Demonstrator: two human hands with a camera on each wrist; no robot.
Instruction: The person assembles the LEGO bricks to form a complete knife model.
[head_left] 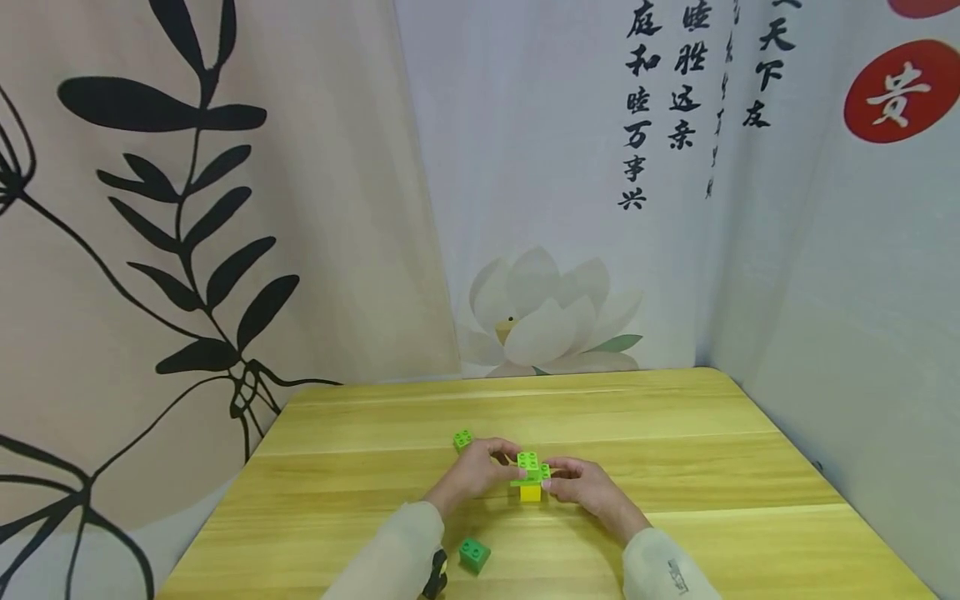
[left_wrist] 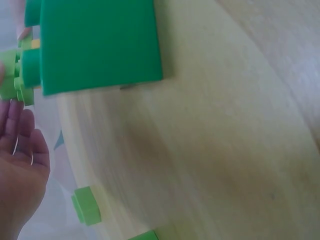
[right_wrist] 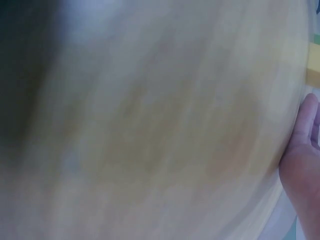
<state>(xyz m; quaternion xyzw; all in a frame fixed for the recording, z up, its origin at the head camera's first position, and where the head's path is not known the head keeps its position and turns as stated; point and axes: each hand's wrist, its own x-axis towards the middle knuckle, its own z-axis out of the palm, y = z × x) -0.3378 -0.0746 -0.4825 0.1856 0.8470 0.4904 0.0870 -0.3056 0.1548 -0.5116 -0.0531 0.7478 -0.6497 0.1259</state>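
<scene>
A small stack of toy building blocks stands on the table between my hands. Its bottom is a yellow block (head_left: pixel 530 493), with light green blocks (head_left: pixel 528 462) on top. From the left, my left hand (head_left: pixel 480 468) pinches the upper light green part between thumb and fingers. My right hand (head_left: pixel 588 490) pinches a light green block (head_left: pixel 545 472) at the stack's right side. In the left wrist view, the left hand (left_wrist: pixel 22 165) has its other fingers loosely bent below the light green blocks (left_wrist: pixel 9 75). The right wrist view catches the right hand (right_wrist: pixel 305 160) near the yellow block (right_wrist: pixel 313 62).
A dark green block (head_left: pixel 474 555) lies by the left forearm; it looms large in the left wrist view. Behind the left hand sits a light green block (head_left: pixel 462 440). The wooden table (head_left: pixel 360 483) meets printed curtains (head_left: pixel 360 208) at its back and right side.
</scene>
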